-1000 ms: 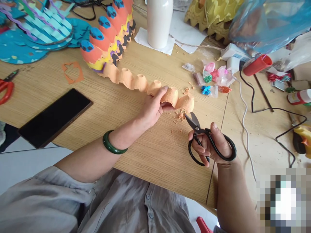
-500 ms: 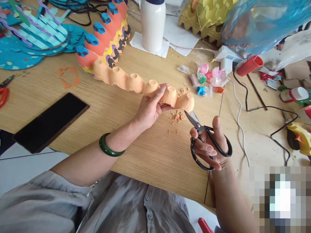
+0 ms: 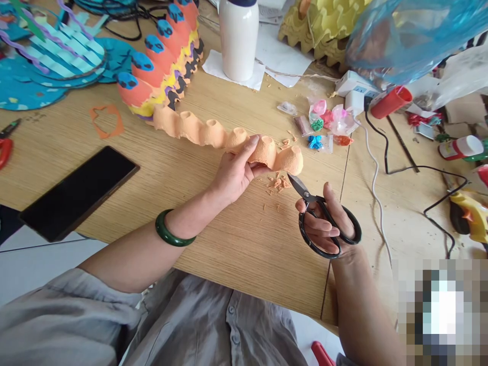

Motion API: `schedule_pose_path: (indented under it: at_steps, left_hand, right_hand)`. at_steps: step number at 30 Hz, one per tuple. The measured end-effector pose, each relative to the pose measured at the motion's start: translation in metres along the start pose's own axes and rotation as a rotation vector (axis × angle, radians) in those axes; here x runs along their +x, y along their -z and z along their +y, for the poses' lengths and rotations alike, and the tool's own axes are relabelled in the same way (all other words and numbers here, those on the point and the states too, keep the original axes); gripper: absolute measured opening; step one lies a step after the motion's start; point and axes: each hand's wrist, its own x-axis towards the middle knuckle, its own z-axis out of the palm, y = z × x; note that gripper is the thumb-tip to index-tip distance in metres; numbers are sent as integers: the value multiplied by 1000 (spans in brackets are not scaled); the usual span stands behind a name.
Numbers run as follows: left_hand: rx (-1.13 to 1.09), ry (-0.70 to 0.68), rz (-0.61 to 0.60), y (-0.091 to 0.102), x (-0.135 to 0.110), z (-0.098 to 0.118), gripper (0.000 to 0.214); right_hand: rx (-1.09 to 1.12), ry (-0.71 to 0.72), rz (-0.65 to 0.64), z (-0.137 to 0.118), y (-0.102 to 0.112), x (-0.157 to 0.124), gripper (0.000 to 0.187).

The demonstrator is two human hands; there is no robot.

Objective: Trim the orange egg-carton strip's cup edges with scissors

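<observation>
My left hand (image 3: pixel 238 168) grips an orange strip of egg carton (image 3: pixel 209 133) near its right end, thumb on top and fingers beneath. The strip's far left end meets a painted egg-carton piece (image 3: pixel 152 76) in orange, yellow, purple and black with blue spots. My right hand (image 3: pixel 324 223) has its fingers through the black loops of a pair of scissors (image 3: pixel 306 195). The scissor blades look closed, their tip just below the strip's right end. Small orange trimmings (image 3: pixel 280 182) lie on the table under the strip.
A phone (image 3: pixel 80 193) lies at left, beside an orange paper cutout (image 3: pixel 107 121). A white bottle (image 3: pixel 239 40) stands at the back. Small clay packets (image 3: pixel 320 122), a power strip (image 3: pixel 356 84), cables and a yellow glue gun (image 3: pixel 470 213) are on the right.
The scissors' blades have come together and the loops moved closer to each other. The left end of the orange strip has dipped slightly; my left hand stays nearly in place.
</observation>
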Motion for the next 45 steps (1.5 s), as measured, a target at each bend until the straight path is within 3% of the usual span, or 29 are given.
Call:
schedule_pose_path:
  at_steps: [8, 14, 18, 28, 34, 38, 40, 43, 45]
  left_hand:
    - [42, 20, 64, 0, 0, 1, 19]
    - [50, -15, 127, 0, 0, 1, 17]
    - [27, -41, 112, 0, -1, -1, 17]
    - [51, 2, 120, -4, -4, 0, 13]
    - [59, -41, 162, 0, -1, -4, 19]
    - [41, -45, 148, -1, 0, -4, 22]
    - [45, -28, 160, -1, -1, -2, 24]
    - [79, -22, 216, -1, -1, 1, 27]
    - [111, -33, 230, 0, -1, 2, 29]
  right_hand:
    - [-106, -27, 109, 0, -5, 3, 76]
    - [-31, -72, 24, -2, -2, 0, 71]
    - [-24, -68, 63, 1, -1, 0, 74]
    - [-1, -37, -64, 0, 0, -2, 72]
    - [-115, -107, 162, 0, 3, -3, 79]
    - [-244, -102, 186, -2, -8, -2, 72]
    - [-431, -97, 273, -1, -17, -3, 70]
    - [-822, 28, 525, 5, -29, -3, 62]
    - [-990, 84, 626, 9, -34, -2, 59]
